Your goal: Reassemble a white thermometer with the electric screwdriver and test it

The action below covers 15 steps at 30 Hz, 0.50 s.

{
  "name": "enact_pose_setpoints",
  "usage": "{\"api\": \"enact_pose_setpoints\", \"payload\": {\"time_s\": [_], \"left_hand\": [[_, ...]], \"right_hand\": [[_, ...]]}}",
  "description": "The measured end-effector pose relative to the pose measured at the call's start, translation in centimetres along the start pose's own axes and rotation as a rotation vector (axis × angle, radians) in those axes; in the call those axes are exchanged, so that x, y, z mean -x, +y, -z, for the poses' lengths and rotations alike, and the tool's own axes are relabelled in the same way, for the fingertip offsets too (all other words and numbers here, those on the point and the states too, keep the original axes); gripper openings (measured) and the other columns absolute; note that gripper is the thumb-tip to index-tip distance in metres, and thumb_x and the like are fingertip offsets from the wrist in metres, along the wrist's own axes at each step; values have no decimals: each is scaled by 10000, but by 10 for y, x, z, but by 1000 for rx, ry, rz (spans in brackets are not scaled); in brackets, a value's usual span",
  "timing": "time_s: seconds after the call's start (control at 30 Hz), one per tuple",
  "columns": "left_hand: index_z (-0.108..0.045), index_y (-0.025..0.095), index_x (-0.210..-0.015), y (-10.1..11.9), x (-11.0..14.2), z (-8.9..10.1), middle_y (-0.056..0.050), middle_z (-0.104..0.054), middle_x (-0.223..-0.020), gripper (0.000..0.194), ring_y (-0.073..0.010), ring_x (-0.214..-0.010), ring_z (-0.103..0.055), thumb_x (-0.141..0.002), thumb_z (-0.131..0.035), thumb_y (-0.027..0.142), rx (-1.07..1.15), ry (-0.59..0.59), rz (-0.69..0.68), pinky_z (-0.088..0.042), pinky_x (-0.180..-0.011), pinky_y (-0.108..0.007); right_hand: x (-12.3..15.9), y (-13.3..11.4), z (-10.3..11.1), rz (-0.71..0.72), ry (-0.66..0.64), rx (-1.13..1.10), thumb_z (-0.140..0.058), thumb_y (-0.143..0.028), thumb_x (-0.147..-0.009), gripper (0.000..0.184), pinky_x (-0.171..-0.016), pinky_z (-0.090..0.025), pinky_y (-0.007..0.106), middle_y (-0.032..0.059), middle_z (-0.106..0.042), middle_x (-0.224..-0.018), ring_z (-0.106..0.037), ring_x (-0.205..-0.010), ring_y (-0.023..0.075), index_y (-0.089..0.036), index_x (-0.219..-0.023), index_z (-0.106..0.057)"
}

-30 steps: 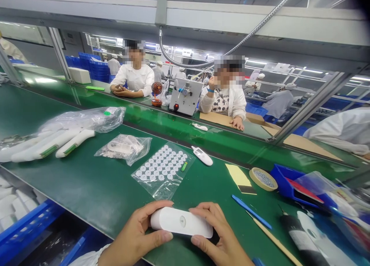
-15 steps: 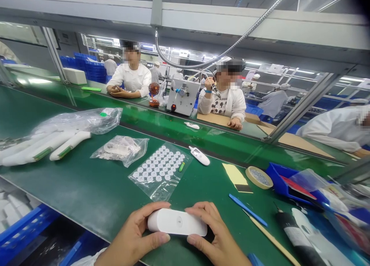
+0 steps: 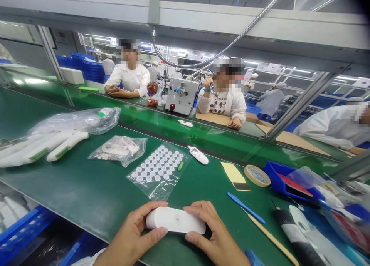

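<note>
A white, rounded oblong plastic housing [image 3: 179, 221] with a small round mark in its face lies between my hands, close to the front edge of the green bench. My left hand [image 3: 140, 231] grips its left end, thumb in front and fingers behind. Around the right end, my right hand [image 3: 208, 232] is closed the same way. Just beyond is a clear bag of white round discs [image 3: 157, 166] with a small green piece on it. A white thermometer-like device [image 3: 198, 155] with a small screen rests behind that bag.
Left are bagged white parts [image 3: 69, 123] and a smaller bag [image 3: 118, 147]. Right lie a blue stick [image 3: 245, 208], a wooden-handled tool [image 3: 271, 237], a black electric screwdriver [image 3: 291, 235], a dish of screws [image 3: 257, 175] and a blue bin [image 3: 277, 181]. Co-workers sit across the green conveyor [image 3: 138, 121].
The small white device on the conveyor has shifted slightly left. My hands keep their hold on the white housing, and the whole view has moved a little.
</note>
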<state>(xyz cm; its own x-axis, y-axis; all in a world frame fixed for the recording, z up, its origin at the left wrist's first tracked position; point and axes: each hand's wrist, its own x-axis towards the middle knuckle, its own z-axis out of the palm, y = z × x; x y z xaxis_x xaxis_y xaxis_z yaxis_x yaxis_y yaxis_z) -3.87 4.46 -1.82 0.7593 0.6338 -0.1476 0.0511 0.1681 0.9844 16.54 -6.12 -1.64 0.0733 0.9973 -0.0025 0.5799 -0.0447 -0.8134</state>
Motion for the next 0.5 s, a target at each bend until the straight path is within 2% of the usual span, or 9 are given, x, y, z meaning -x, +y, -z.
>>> {"api": "enact_pose_setpoints", "payload": {"time_s": [0.23, 0.33, 0.43, 0.5], "left_hand": [[-545, 238, -1112, 1, -3, -3, -23, -588, -1043, 419, -182, -950, -534, -736, -644, 392, -8, 37, -24, -440, -819, -230], [-555, 250, -1114, 11, 1, -7, -30, -572, -1118, 429, -195, -997, -531, -726, -647, 408, -54, 62, -54, -434, -843, -226], [-533, 273, -1156, 26, 6, -13, -36, -523, -1217, 536, -220, -1071, -506, -670, -689, 440, -35, 50, -72, -426, -871, -233], [-521, 272, -1173, 36, 9, -19, -50, -527, -1216, 629, -236, -1065, -511, -615, -716, 486, 54, 36, -109, -431, -861, -249]], "right_hand": [[0, -1, 0, -28, -6, -85, -526, -469, -819, 375, -911, -353, 259, 16, -480, -1107, -410, -1057, 161, -315, -1160, -502], [4, -4, 0, -75, 5, -184, -522, -502, -803, 412, -914, -347, 253, 25, -478, -1120, -413, -1074, 174, -304, -1164, -508], [10, -9, -7, -129, 28, -448, -567, -568, -739, 508, -920, -345, 238, 32, -482, -1139, -433, -1076, 182, -270, -1147, -518], [14, -12, -18, -159, 46, -726, -607, -609, -674, 588, -855, -388, 227, 44, -528, -1075, -500, -979, 173, -236, -1121, -522]]}}
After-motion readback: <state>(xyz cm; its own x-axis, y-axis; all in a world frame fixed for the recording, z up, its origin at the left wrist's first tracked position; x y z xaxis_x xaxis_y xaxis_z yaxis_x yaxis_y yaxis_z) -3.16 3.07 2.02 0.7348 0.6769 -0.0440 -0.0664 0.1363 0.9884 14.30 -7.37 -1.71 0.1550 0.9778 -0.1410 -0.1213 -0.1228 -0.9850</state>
